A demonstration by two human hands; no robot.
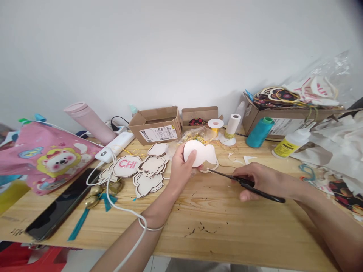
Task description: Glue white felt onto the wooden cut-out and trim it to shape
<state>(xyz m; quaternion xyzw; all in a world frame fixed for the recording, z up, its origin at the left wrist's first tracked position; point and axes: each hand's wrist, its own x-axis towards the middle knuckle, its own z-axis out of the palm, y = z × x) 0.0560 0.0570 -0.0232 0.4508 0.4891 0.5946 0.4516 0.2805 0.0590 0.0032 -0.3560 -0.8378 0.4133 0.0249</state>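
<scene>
My left hand [183,162] pinches a white cloud-shaped piece [202,153] with its thumb across the front, just above the table. A thin pale strip [213,167] curls off the lower right edge of the piece. In my right hand [256,177] is a pair of black scissors [244,182], fingers wrapped round the handles. The blade tips point left and reach the strip's lower edge. Left of my left hand lie several wood-rimmed cloud-shaped pieces [149,183], and one of them bears pink letters [127,165].
A white cable [119,207] crosses over my left forearm from a power bank [115,145]. Behind my hands stand a cardboard box [154,124] and thread spools [233,126]. A teal thread cone [260,132] and a glue bottle [292,141] stand right. A phone [62,206] lies left.
</scene>
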